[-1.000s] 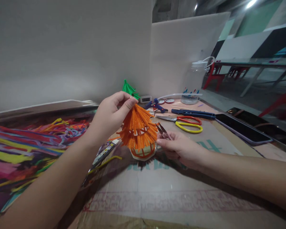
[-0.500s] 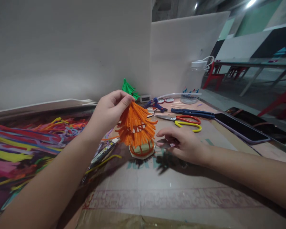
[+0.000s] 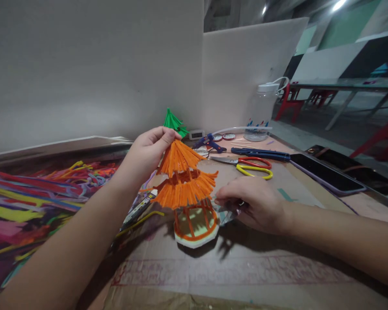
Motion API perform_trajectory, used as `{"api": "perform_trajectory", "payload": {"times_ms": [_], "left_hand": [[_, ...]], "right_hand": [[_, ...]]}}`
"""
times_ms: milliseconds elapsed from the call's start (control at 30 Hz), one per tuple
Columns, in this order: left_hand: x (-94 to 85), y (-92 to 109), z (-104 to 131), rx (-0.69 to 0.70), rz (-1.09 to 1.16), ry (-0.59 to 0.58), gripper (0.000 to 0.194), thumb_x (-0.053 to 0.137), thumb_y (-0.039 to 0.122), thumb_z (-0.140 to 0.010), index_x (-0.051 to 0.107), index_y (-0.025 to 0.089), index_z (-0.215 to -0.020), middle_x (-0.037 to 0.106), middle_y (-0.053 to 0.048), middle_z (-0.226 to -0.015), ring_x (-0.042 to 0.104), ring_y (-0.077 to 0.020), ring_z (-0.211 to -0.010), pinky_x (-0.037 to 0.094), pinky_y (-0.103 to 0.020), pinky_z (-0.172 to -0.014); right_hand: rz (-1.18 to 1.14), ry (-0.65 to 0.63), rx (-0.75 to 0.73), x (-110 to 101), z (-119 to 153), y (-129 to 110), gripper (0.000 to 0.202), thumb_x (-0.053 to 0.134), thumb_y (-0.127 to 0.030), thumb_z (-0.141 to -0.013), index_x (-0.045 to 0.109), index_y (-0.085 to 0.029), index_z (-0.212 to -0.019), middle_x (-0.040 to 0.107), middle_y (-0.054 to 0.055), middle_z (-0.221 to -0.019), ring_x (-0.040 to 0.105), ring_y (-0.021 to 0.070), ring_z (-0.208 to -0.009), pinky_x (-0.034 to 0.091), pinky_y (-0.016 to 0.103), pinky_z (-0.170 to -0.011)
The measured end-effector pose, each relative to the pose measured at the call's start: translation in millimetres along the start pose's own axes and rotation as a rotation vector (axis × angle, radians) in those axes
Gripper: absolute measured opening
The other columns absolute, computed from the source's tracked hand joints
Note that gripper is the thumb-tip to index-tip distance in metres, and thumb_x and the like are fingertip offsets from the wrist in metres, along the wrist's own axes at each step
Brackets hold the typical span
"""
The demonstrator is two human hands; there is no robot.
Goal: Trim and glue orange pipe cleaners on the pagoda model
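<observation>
An orange pipe-cleaner pagoda [image 3: 186,189] has two fringed roofs, thin orange posts and a pale, many-sided base [image 3: 196,243]. My left hand [image 3: 151,146] pinches it at the peak of the upper roof. The pagoda leans, with its base toward me. Close beside its posts, on the right, is my right hand [image 3: 257,204], its fingers curled. A greyish, see-through patch shows under those fingers; what they hold, if anything, I cannot make out. Behind my left hand stands a green pipe-cleaner roof [image 3: 173,122], partly hidden.
Loose coloured pipe cleaners [image 3: 51,189] crowd the left side, beside a marker-like pen [image 3: 139,209]. Scissors [image 3: 254,165], a blue utility knife [image 3: 260,153], a glue gun [image 3: 210,142], a water bottle [image 3: 258,112] and a phone [image 3: 326,172] lie or stand behind and right.
The pagoda has tipped, its base swinging toward me, and more of its posts and base show. My right hand has shifted slightly toward me, staying beside the posts. My left hand keeps its pinch.
</observation>
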State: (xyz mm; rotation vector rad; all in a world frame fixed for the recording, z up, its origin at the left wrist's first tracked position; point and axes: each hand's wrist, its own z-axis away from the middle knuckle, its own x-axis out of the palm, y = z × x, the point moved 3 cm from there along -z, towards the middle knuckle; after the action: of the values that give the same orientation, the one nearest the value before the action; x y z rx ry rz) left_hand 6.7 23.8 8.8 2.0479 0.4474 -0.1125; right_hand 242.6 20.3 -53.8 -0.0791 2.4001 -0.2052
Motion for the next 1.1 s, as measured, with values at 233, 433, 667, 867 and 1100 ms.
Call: {"api": "perform_trajectory", "payload": {"times_ms": [233,433,667,867,1100], "left_hand": [[-2.1,8,5,0.019,0.059,-0.012,0.033,0.069,0.052,-0.084,0.067,0.019,-0.08,0.062,-0.001,-0.074,0.051,-0.0103,-0.055,0.039,-0.02,-0.048],[-1.1,6,3,0.066,0.073,-0.045,0.032,0.068,0.05,-0.086,0.067,0.018,-0.081,0.063,-0.002,-0.081,0.054,-0.0103,-0.063,0.044,-0.019,-0.057],[-2.6,3,-1,0.067,0.089,-0.064,0.03,0.068,0.048,-0.086,0.067,0.019,-0.081,0.062,-0.001,-0.077,0.049,-0.0087,-0.057,0.04,-0.019,-0.051],[3.1,8,6,0.019,0.047,-0.02,0.027,0.065,0.046,-0.089,0.069,0.02,-0.082,0.054,0.002,-0.062,0.041,-0.0075,-0.046,0.032,-0.019,-0.042],[14.1,20,17,0.039,-0.045,0.03,0.027,0.063,0.044,-0.091,0.069,0.019,-0.083,0.052,0.002,-0.058,0.041,-0.0084,-0.046,0.032,-0.02,-0.041]], "right_hand": [[0.045,-0.039,-0.043,9,2,2,0.018,0.051,-0.008,-0.086,0.061,-0.019,-0.097,0.07,-0.001,-0.077,0.059,0.0114,-0.063,0.041,0.024,-0.062],[0.065,-0.069,-0.012,12,1,2,0.022,0.05,-0.005,-0.083,0.06,-0.021,-0.095,0.068,-0.002,-0.073,0.058,0.0122,-0.062,0.039,0.025,-0.06],[0.095,-0.099,0.009,13,4,3,0.026,0.05,-0.004,-0.078,0.06,-0.021,-0.095,0.066,-0.003,-0.069,0.057,0.0132,-0.059,0.039,0.026,-0.058],[0.17,-0.048,-0.058,12,6,5,0.028,0.055,-0.009,-0.085,0.058,-0.02,-0.11,0.073,0.001,-0.082,0.065,0.016,-0.07,0.042,0.028,-0.063],[0.334,-0.05,-0.238,8,-1,-4,0.019,0.049,-0.012,-0.094,0.057,-0.015,-0.112,0.067,0.003,-0.072,0.056,0.0168,-0.06,0.038,0.03,-0.058]]}}
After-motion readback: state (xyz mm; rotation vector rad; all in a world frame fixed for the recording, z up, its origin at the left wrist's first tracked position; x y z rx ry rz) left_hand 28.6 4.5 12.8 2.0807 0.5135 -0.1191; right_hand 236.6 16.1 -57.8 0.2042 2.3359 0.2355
